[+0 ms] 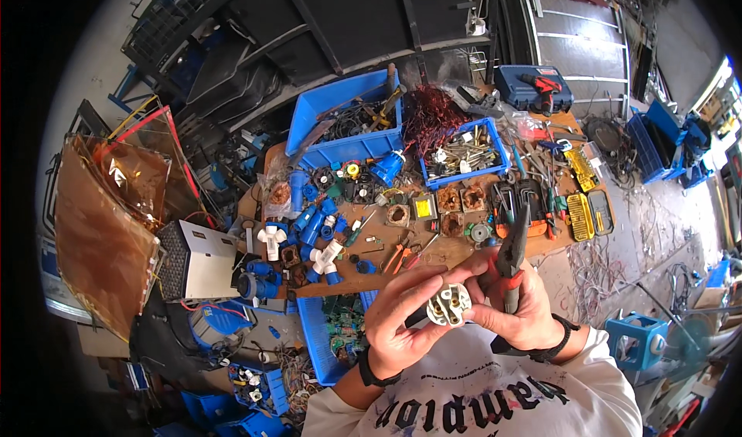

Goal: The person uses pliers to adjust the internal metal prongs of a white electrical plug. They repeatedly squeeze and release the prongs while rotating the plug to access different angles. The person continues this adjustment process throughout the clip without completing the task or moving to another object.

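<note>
My left hand (403, 307) is closed round a round white plug core (449, 306) with brass-coloured terminals on its face. In my right hand (529, 309) is a pair of pliers (513, 253) with dark jaws and red on the handle. The jaws point up and away from me, apart from the plug core. My right thumb reaches across to the core's right edge. Both hands are in front of my shirt at the near edge of the wooden workbench (363, 261). Orange-handled pliers (398, 256) and a screwdriver (357, 231) lie just beyond my left hand.
Blue and white connector parts (313, 227) crowd the bench's left. At the back stand a large blue bin (340, 157) and a blue tray of metal pieces (467, 178). A red drill (547, 87) rests on a blue case (514, 89). A blue crate (315, 344) of circuit boards sits below the bench edge.
</note>
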{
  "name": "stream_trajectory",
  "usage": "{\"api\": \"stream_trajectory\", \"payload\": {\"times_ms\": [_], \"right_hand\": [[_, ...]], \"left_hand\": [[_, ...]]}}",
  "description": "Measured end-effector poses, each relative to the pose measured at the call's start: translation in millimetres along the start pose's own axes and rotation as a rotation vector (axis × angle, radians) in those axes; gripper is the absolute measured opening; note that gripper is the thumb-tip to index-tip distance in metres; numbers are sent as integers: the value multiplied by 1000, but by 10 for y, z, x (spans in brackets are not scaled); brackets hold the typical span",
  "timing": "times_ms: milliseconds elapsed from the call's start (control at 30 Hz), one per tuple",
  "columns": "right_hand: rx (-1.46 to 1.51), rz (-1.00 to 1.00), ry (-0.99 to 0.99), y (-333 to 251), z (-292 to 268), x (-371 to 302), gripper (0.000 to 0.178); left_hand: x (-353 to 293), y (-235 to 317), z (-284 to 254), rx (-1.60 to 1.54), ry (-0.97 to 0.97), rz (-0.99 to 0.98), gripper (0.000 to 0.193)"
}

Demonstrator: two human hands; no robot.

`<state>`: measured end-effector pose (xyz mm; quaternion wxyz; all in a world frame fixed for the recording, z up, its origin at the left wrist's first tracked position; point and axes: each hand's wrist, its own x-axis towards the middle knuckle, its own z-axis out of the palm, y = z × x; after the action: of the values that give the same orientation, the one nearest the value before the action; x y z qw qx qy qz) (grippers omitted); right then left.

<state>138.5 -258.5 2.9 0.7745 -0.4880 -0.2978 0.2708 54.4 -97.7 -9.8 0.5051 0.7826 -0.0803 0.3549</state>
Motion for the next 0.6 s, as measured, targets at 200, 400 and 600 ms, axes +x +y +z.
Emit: {"api": "stream_trajectory", "payload": {"times_ms": [200, 400, 600], "right_hand": [[-20, -25, -18, 3, 19, -54, 43], [47, -67, 3, 44, 45, -57, 43], [38, -53, 2, 56, 54, -76, 46]], "left_hand": [[-15, -55, 22, -7, 49, 141, 53], [-13, -21, 1, 17, 50, 141, 53], [-52, -47, -19, -12, 56, 163, 46]]}}
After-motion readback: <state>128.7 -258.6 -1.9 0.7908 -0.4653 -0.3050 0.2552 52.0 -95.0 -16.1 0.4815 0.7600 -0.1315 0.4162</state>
